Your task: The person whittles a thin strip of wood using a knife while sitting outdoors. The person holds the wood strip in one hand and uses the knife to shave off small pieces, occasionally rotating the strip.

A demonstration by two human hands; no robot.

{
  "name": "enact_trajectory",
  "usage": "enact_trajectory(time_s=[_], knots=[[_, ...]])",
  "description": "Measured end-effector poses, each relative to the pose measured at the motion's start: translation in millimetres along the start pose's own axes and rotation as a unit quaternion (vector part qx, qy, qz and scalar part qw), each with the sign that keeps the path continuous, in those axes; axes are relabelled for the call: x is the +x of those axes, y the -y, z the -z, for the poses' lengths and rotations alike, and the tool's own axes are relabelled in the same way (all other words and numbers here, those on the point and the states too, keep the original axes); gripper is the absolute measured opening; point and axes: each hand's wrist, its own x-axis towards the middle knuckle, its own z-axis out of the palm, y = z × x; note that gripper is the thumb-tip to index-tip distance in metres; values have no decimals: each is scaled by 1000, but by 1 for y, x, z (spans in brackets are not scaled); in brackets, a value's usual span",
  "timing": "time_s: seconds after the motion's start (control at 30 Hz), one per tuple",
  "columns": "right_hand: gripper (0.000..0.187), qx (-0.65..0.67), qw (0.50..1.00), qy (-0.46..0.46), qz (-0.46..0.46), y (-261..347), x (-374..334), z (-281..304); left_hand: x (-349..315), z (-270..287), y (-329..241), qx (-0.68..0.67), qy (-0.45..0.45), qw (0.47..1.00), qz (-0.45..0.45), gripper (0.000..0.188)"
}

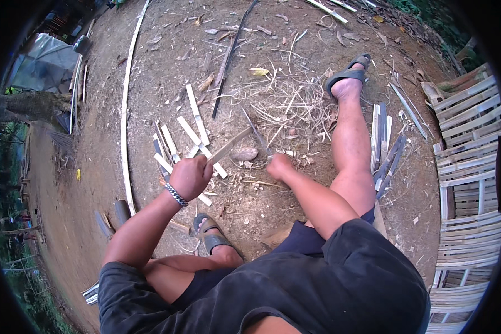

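My left hand (190, 177), a chain bracelet at its wrist, is closed around one end of a flat bamboo strip (228, 146). The strip slants up and to the right over the ground. In my right hand (281, 167) is a knife (256, 131), its handle mostly hidden by my fingers. The narrow blade points up and left and crosses the strip near its far end. I cannot tell whether the edge cuts into it. Pale split strips (193, 133) lie on the ground just beyond my left hand.
Curly bamboo shavings (295, 111) cover the ground ahead, near my right foot (348, 83). Dark and pale strips (385, 147) are heaped beside my right leg. A slatted bamboo bench (470, 167) stands at the right. One long pale strip (125, 106) runs along the left.
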Motion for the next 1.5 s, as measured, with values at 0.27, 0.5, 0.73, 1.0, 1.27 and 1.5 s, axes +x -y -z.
enact_trajectory(time_s=[0.27, 0.5, 0.73, 1.0, 1.27, 1.5], knots=[[29, 20, 1000, -21, -2, -28, 7, -11, 12, 25, 9, 33, -18, 999, 0, 29], [28, 106, 993, -48, 14, 1, -18, -11, 2, 41, 21, 106, -85, 987, -80, 23], [35, 179, 966, 24, 184, 99, -96, 47, 0, 31, 19, 158, -104, 975, -113, 21], [36, 219, 966, 93, 96, 106, -88, 51, 2, 21, 17, 164, -80, 973, -145, 20], [47, 222, 958, 49, 177, 105, -86, 38, -2, 17, 12, 145, -77, 977, -138, 18], [42, 157, 969, 68, 179, 124, -105, 61, -9, 17, 19, 146, -63, 982, -99, 20]])
